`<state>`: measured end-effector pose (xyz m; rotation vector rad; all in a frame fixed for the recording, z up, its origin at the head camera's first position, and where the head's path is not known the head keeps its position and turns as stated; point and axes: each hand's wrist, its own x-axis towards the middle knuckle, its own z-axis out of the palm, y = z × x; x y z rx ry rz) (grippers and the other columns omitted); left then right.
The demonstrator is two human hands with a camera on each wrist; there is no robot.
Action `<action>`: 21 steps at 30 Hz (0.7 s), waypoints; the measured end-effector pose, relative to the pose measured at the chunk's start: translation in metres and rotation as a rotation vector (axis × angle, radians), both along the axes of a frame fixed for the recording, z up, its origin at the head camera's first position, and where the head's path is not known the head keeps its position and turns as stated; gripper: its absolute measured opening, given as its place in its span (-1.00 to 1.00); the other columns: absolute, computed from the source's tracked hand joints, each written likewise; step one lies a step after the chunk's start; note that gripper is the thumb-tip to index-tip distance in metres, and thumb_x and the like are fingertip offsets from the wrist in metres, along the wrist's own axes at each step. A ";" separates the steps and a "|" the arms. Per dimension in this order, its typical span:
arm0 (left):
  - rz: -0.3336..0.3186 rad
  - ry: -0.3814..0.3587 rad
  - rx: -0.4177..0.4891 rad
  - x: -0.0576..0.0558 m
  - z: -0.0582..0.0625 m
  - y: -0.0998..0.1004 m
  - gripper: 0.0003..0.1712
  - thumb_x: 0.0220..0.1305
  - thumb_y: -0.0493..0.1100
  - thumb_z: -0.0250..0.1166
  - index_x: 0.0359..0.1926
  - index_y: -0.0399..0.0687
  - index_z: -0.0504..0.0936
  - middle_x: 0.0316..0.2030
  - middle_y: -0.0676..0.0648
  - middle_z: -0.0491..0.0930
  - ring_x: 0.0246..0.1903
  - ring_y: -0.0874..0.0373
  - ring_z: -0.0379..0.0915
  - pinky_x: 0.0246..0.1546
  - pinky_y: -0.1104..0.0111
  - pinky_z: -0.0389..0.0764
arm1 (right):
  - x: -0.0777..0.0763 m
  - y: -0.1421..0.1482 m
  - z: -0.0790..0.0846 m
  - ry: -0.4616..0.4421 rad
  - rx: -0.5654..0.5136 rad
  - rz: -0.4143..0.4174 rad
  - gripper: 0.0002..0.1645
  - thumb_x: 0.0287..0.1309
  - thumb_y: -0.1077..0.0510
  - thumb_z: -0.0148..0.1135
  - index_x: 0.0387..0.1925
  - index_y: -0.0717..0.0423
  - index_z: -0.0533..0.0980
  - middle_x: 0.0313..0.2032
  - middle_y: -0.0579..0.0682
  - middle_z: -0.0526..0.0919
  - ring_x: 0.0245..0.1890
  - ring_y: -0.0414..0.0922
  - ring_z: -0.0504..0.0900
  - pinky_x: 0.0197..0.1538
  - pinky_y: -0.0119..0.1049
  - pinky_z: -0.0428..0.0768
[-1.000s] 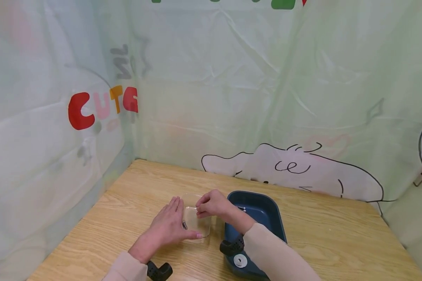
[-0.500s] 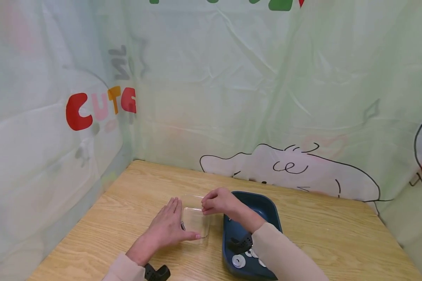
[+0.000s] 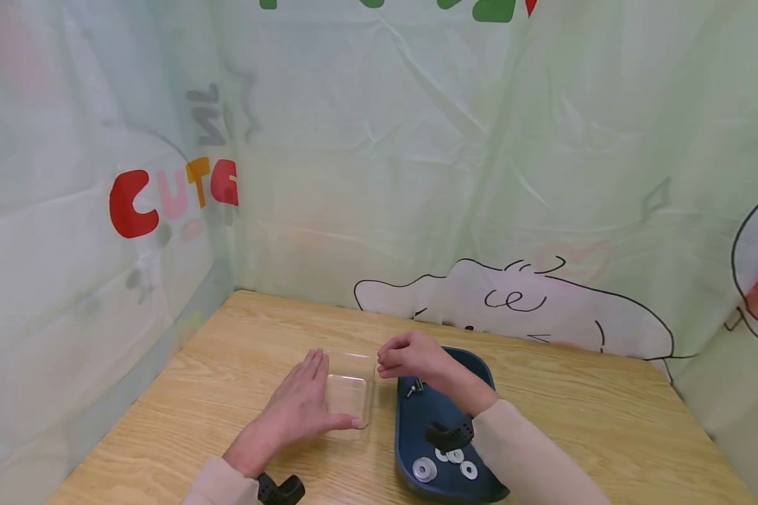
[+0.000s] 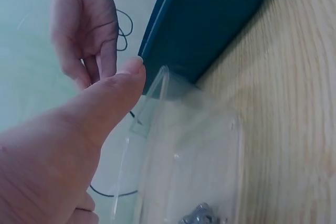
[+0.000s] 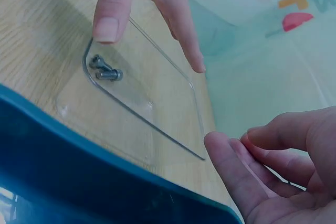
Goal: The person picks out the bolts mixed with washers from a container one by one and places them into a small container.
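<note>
A clear plastic box stands on the table. My left hand rests along its left side with straight fingers, the thumb reaching over the near rim. Two metal bolts lie inside the box, below the left thumb in the right wrist view. My right hand is just past the box's right rim, over the far left edge of the blue tray. Its fingers are loosely bent and nothing shows between them. More bolts lie in the tray's far part, partly hidden by that hand.
Several metal washers lie at the tray's near end. The tray stands on the wooden table, right of the box. A printed pale curtain hangs behind the table and along its left side.
My right hand has moved right, from above the clear box to the tray's edge, uncovering bolts and washers in the tray. My left hand has stayed at the box.
</note>
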<state>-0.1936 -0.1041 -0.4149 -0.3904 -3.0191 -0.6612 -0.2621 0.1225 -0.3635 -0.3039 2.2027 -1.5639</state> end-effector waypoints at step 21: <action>-0.189 -0.012 -0.006 -0.002 0.015 0.038 0.38 -0.03 0.58 0.28 0.53 -0.26 0.04 0.55 -0.22 -0.03 0.56 -0.10 -0.15 0.53 -0.01 0.07 | 0.002 0.052 -0.003 0.042 -0.034 -0.109 -0.64 0.37 0.30 0.08 0.05 0.54 0.47 -0.01 0.41 0.63 -0.12 0.05 0.74 0.05 -0.13 0.70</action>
